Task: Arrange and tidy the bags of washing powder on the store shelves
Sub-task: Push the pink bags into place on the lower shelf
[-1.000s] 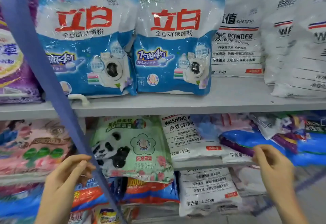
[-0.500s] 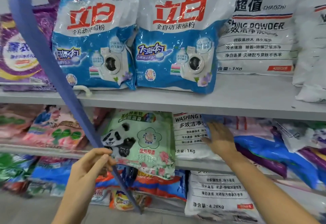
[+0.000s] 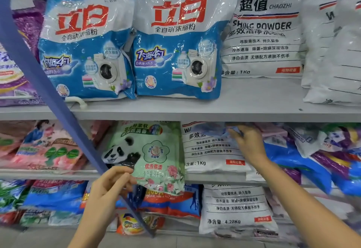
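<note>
Pinching the panda bag by its corner with the left hand, seemingly steadying it on the middle shelf; gripping a pale blue bag with the right hand, probably straightening it.

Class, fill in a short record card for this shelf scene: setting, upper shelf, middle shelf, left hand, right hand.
Setting: store shelves stocked with washing powder bags
Upper shelf: blue-and-white bags, two upright side by side; upper white bag to their right
Middle shelf: green panda bag overhanging the shelf edge; lower white bag; blue bag lying slanted
Left hand: at the panda bag's lower corner, grip unclear
Right hand: grips the blue bag's crumpled top
</note>
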Demonstrator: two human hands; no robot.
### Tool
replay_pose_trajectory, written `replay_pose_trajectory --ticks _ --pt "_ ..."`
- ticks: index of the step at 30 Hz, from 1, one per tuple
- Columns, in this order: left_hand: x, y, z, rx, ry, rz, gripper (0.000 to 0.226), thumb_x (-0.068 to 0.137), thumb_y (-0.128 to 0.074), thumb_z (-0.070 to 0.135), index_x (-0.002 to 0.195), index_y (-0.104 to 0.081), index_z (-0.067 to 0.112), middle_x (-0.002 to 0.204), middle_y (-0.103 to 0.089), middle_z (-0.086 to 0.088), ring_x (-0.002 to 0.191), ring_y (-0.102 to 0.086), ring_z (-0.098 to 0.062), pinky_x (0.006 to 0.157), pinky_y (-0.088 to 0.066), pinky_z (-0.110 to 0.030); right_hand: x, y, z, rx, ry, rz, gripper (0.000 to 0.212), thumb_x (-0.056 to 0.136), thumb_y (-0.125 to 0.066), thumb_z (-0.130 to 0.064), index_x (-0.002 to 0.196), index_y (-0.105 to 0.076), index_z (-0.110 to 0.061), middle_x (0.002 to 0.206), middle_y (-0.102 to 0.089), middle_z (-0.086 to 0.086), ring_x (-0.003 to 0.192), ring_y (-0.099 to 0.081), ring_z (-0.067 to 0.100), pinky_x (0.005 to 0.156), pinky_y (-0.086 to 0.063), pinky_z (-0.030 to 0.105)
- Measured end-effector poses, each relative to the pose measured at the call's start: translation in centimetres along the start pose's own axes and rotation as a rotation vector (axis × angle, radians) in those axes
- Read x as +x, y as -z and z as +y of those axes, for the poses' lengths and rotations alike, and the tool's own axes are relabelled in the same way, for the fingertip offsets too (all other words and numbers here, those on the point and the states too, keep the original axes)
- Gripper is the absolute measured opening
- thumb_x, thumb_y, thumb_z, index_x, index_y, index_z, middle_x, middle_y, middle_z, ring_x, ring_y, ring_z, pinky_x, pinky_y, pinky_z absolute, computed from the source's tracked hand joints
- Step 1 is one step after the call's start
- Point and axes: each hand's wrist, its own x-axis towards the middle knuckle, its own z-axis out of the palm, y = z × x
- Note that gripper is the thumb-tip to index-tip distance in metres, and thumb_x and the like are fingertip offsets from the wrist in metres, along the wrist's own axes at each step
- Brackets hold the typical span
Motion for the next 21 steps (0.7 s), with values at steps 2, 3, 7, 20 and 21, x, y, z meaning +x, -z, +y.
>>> replay_pose_trajectory --ticks 2,3,7,20,21 --pt "0.1 -1.6 -0.9 0.045 0.005 -0.083 0.013 0.090 -0.056 0.004 0.088 -0.067 0.009 0.072 -0.070 -0.009 0.064 -0.062 -0.016 0.058 -0.051 -0.018 0.1 1.1 -1.6 0.077 0.004 -0.048 0.016 0.084 -0.066 -0.005 0.071 -0.074 -0.010 0.052 -0.061 -0.001 0.057 -0.060 0.007 0.058 -0.044 0.021" --pt "0.1 -2.6 -1.4 0.070 0.019 -0.138 0.011 0.089 -0.058 0.004 0.091 -0.066 0.011 0.075 -0.071 -0.010 0.070 -0.064 -0.020 0.062 -0.051 -0.019 0.0 1.7 -2.5 0.135 0.005 -0.073 0.020 0.085 -0.066 -0.006 0.070 -0.075 -0.016 0.059 -0.066 0.008 0.061 -0.063 0.021 0.061 -0.046 0.032" --pt "-0.5 -6.7 -4.3 0.205 0.114 -0.368 0.049 0.084 -0.071 0.013 0.124 -0.048 0.029 0.111 -0.064 0.001 0.108 -0.059 -0.018 0.083 -0.048 -0.021 -1.2 3.2 -5.9 0.295 0.082 -0.195 0.026 0.084 -0.064 0.000 0.078 -0.075 -0.023 0.080 -0.072 -0.008 0.078 -0.066 0.001 0.073 -0.052 0.025" --pt "0.5 -11.9 -3.6 0.169 0.147 -0.355 0.083 0.060 -0.064 0.063 0.126 -0.047 0.016 0.117 -0.062 -0.005 0.099 -0.061 -0.014 0.079 -0.051 -0.018 -1.6 6.4 -10.8 0.720 -0.131 -0.028 0.024 0.089 -0.058 -0.006 0.073 -0.071 -0.018 0.074 -0.073 -0.006 0.070 -0.067 0.009 0.067 -0.054 0.023" --pt "0.5 -11.9 -3.2 0.075 0.140 -0.306 0.081 0.057 -0.065 0.066 0.119 -0.053 0.016 0.109 -0.066 -0.003 0.094 -0.063 -0.012 0.071 -0.050 -0.012 -1.7 6.5 -10.9 0.728 -0.144 -0.031 0.024 0.089 -0.058 -0.007 0.072 -0.072 -0.018 0.074 -0.073 -0.004 0.070 -0.067 0.011 0.067 -0.055 0.025"
